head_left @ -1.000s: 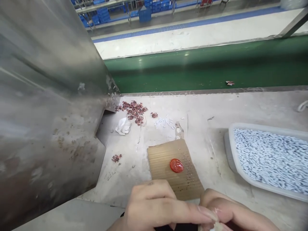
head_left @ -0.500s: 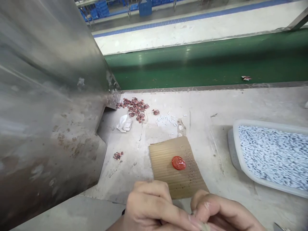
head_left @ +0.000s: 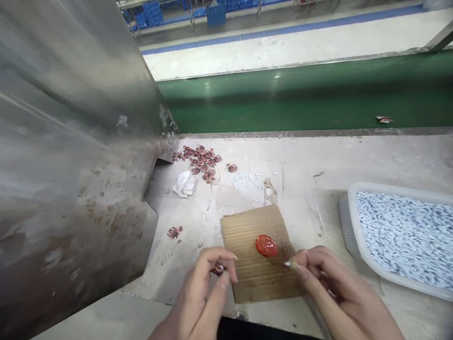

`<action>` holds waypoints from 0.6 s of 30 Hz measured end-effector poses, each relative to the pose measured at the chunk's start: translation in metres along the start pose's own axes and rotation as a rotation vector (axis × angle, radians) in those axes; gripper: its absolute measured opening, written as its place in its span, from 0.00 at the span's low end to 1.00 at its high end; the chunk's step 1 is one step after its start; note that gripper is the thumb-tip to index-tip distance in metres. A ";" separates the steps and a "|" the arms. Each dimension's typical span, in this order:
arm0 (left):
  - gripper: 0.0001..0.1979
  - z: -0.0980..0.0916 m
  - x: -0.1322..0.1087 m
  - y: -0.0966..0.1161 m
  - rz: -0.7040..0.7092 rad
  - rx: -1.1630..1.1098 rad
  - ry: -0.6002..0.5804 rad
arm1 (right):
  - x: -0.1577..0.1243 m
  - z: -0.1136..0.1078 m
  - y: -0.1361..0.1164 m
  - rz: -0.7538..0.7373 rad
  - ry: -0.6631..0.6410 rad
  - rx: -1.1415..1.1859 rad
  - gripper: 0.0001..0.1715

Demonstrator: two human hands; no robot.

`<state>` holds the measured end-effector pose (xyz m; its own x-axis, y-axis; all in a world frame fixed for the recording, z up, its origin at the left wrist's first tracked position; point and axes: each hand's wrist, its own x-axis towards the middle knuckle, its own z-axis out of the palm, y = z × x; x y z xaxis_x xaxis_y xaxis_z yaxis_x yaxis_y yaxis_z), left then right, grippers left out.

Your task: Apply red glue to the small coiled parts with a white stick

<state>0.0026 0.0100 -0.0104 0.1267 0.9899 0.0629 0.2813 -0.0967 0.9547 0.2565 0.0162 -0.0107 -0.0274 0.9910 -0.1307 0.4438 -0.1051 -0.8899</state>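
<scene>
The left hand (head_left: 201, 293) pinches a tiny dark-red piece (head_left: 218, 269) between thumb and fingertips, at the near left edge of the cardboard sheet (head_left: 255, 274). The right hand (head_left: 332, 288) hovers over the sheet's near right corner with forefinger and thumb drawn close together; whether that grip has anything in it I cannot tell. Just beyond the two hands, on the cardboard, sits a glossy red blob (head_left: 266, 246) — it looks like wax or glue, though that is a guess.

The held piece looks very light and small, probably stiff enough not to crumple but easy to drop; a fingertip pinch across its sides, as the left hand has it, seems the only workable hold. The cardboard is thin and ribbed and would likely slide if pushed.

The worktop (head_left: 371, 156) is pale, scuffed and dusty. A heap of similar red pieces (head_left: 200, 160) lies on the far left, a few more (head_left: 174, 231) nearer, with a crumpled white scrap (head_left: 184, 184) and some white bits (head_left: 246, 179) beside them. At the right stands a clear plastic tray (head_left: 354, 222) full of small white parts. A large steel housing (head_left: 71, 165) fills the left side. Behind the worktop runs a green conveyor belt (head_left: 283, 101) carrying one stray piece (head_left: 384, 119) — beyond it, a pale floor and blue crates (head_left: 215, 12).
</scene>
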 end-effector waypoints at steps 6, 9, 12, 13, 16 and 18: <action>0.07 -0.035 0.001 -0.015 -0.278 0.117 0.005 | 0.012 -0.004 0.014 -0.054 0.088 -0.179 0.32; 0.05 -0.035 0.005 -0.012 -0.302 0.052 0.070 | 0.012 -0.001 0.011 -0.062 0.094 -0.211 0.33; 0.13 -0.034 0.009 -0.009 -0.213 0.009 0.103 | 0.011 -0.003 0.013 -0.065 0.091 -0.242 0.31; 0.14 -0.035 0.010 -0.008 -0.181 0.010 0.111 | 0.009 -0.004 0.016 -0.072 0.078 -0.266 0.30; 0.16 -0.036 0.013 -0.006 -0.162 0.009 0.122 | 0.003 -0.013 0.035 -0.143 -0.009 -0.387 0.21; 0.17 -0.035 0.014 -0.004 -0.164 -0.061 0.137 | -0.002 -0.019 0.053 -0.212 -0.071 -0.469 0.17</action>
<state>-0.0305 0.0284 -0.0031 -0.0475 0.9971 -0.0594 0.2285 0.0688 0.9711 0.2973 0.0107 -0.0490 -0.2140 0.9767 -0.0124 0.7753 0.1621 -0.6104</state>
